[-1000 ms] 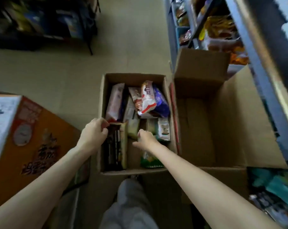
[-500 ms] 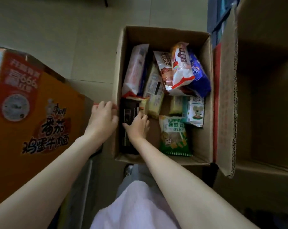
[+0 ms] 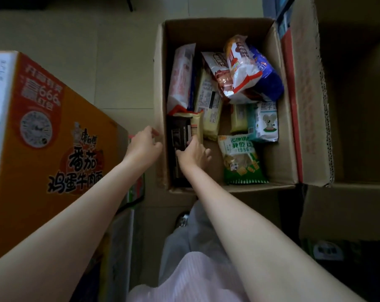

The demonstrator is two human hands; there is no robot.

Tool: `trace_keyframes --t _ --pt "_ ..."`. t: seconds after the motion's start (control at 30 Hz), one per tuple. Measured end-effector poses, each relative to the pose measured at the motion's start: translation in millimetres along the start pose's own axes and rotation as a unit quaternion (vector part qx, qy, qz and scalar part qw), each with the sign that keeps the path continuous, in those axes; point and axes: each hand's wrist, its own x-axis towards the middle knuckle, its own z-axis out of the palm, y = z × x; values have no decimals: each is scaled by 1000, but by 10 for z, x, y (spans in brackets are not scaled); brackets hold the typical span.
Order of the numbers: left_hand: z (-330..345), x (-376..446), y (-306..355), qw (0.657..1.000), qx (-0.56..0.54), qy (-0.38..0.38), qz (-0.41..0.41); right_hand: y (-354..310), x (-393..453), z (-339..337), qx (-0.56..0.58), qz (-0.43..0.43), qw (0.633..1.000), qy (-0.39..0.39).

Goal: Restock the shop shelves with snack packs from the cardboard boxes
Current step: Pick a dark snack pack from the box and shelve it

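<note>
An open cardboard box (image 3: pixel 278 149) on the floor holds several snack packs. A black pack (image 3: pixel 178 136) stands against its left wall, and my right hand (image 3: pixel 193 153) is inside the box with its fingers closed around that pack's lower part. My left hand (image 3: pixel 144 144) rests on the outside of the box's left wall, fingers curled over the edge. A green cracker pack (image 3: pixel 241 160), a white-and-green pack (image 3: pixel 264 122), pale yellow packs (image 3: pixel 210 105) and a white-red-blue bag (image 3: pixel 247 68) lie further right and back.
A large orange printed carton (image 3: pixel 54 149) stands at my left. A bigger empty cardboard box (image 3: pixel 354 94) sits to the right, its flap (image 3: pixel 306 94) against the snack box. Blue shelf framing (image 3: pixel 276 7) shows at the top. Tiled floor (image 3: pixel 97 62) lies beyond.
The view tipped down and closer to the box. My right hand moved left across the box onto the black pack. My left hand shifted from the pack's top to the box's outer wall.
</note>
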Motion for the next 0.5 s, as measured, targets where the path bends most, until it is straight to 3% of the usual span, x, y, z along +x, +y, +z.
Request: trace_keyframes --t 0.07,0.23,0.3,0.4,0.5 --pt "41 33 -28 1000 -16 6 13 31 35 -8 33 5 999 -1" --pt "-31 23 7 998 6 26 57 -160 7 -218 -19 -47 999 -16" --pt "-148 -67 200 996 -75 8 50 -352 -68 -603 6 -85 996 20" --pt "-419 -263 821 958 -262 -107 47 -703 -298 -1489 15 -172 982 79" --pt "-835 -564 1697 889 -380 -233 102 -979 -686 -2456 48 -239 961 131"
